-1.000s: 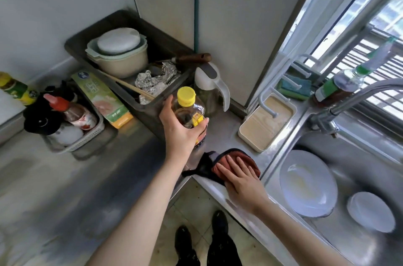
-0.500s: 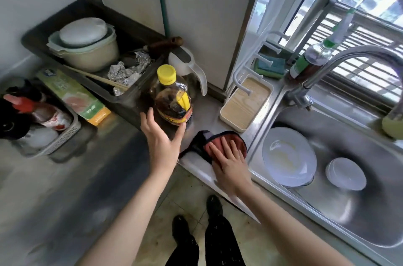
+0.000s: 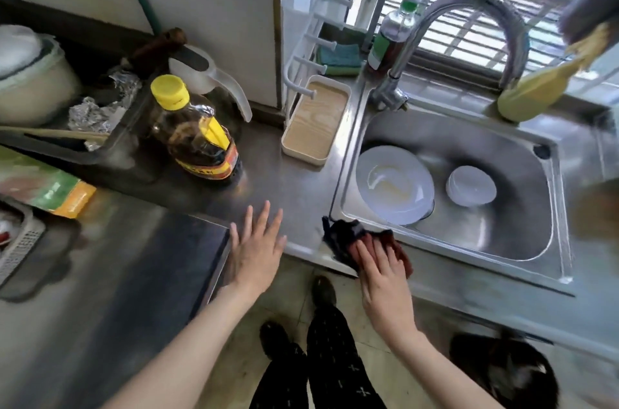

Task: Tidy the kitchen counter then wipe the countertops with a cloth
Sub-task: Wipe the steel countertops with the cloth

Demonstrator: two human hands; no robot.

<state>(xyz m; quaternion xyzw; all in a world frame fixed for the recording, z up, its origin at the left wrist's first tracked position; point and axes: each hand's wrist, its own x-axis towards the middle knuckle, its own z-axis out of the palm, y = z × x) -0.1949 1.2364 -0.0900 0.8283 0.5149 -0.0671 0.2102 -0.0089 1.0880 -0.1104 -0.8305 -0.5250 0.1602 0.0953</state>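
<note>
The left hand (image 3: 256, 251) is open with straight, spread fingers, palm down over the front edge of the steel tabletop (image 3: 288, 184). It holds nothing, and whether it touches the metal cannot be told. At 3 o'clock from it, the right hand (image 3: 382, 278) lies flat with straight fingers pressed on the dark and red cloth (image 3: 345, 234). The cloth is bunched on the tabletop's front edge, just beside the near left corner of the sink (image 3: 495, 227).

At 11 o'clock from the left hand, well apart from it, a yellow-capped bottle (image 3: 197, 140) of dark liquid stands upright on the tabletop against the dark tray (image 3: 127, 157). A white jug (image 3: 214, 80) stands behind the bottle. At 12 o'clock from the cloth lies a white dish with a wood-look base (image 3: 315, 123), next to the sink's left rim. In the sink, a white plate (image 3: 395, 184) leans at the left and a small white bowl (image 3: 470, 185) sits at 3 o'clock from it.
</note>
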